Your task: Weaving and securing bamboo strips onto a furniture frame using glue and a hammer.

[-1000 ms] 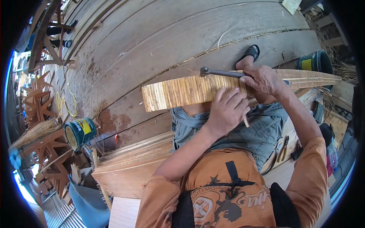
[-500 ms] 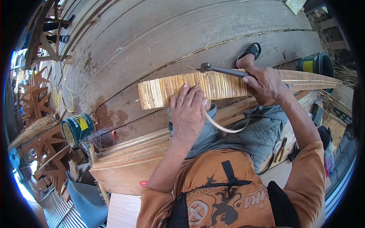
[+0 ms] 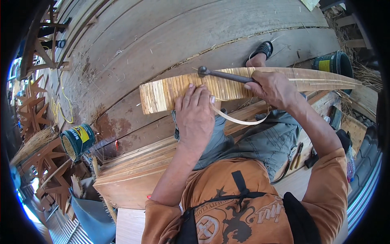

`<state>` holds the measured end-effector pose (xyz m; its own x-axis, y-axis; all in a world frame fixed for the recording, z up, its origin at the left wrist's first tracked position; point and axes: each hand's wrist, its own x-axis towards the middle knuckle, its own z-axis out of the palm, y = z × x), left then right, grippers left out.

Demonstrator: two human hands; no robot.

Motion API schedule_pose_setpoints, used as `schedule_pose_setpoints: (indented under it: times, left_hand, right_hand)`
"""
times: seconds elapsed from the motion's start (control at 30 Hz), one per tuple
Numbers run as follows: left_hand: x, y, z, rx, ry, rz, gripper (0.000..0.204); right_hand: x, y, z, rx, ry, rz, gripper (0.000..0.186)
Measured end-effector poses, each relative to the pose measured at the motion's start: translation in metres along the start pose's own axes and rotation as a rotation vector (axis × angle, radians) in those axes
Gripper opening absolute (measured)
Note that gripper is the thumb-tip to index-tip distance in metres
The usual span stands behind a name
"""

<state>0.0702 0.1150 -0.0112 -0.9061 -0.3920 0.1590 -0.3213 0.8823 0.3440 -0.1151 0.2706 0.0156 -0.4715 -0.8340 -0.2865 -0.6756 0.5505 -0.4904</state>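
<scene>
A long wooden piece [image 3: 239, 90] lies across in front of me, its left part covered by tightly packed crosswise pale strips. My left hand [image 3: 196, 114] grips its near edge, fingers laid over the strips. From beside that hand a thin pale strip [image 3: 240, 121] loops down and back up toward my right hand [image 3: 275, 90]. This right hand is closed around a dark metal bar [image 3: 231, 76] with a rounded knob at its tip. The bar lies low over the packed strips, its knob near the far edge; whether it touches them I cannot tell. My left thumb is mostly hidden.
Stacked wooden boards [image 3: 134, 171] lie near my legs. A green bucket [image 3: 77, 141] stands at left, another dark bucket [image 3: 334, 67] at far right. Brown star-shaped pieces [image 3: 34, 107] and yellow cord [image 3: 65, 106] are at left. Pliers-like handles [image 3: 296, 160] lie by my right leg.
The whole view has shifted slightly, so things sit a little further left. The bar is still in my right hand, and my left hand stays on the wooden piece.
</scene>
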Motion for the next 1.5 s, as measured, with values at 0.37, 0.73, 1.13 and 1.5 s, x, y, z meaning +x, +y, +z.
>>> schedule_pose_setpoints:
  times: [0.37,0.73,1.13,1.5]
  left_hand:
    - [-0.007,0.005,0.002,0.002,0.011,-0.023,0.02]
    - [-0.007,0.009,0.002,-0.005,0.007,-0.013,0.022]
    - [-0.004,0.009,0.005,0.028,0.033,0.017,0.018]
    - [-0.004,0.012,0.005,0.042,0.067,0.039,0.017]
  right_hand:
    - [0.004,0.002,0.005,0.085,0.103,-0.052,0.049]
    - [0.005,0.0,-0.006,0.096,0.061,-0.01,0.059]
    - [-0.018,-0.002,0.004,-0.062,0.123,0.024,0.042]
    - [-0.028,-0.029,-0.019,-0.232,0.127,0.031,0.037]
